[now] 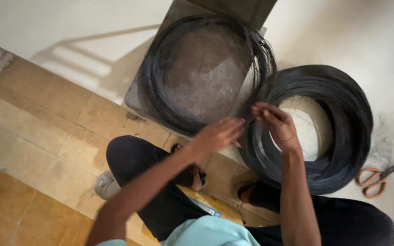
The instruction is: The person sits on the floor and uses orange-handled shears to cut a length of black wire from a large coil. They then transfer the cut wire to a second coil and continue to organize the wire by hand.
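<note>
Tiled floor, big black wire coil (pixel 315 132) lying flat by the feet. Right hand (pixel 277 125) pinches strands at its inner rim, left hand (pixel 215 135) half-spread beside. Looks heavy, springy, stiff; grab single strands.

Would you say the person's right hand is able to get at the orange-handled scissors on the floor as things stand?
Probably yes. The scissors lie in the open on the pale floor, just beyond the big wire coil, on the same side as the right hand. That hand is busy pinching wire, though, and would need to let go first.
</note>
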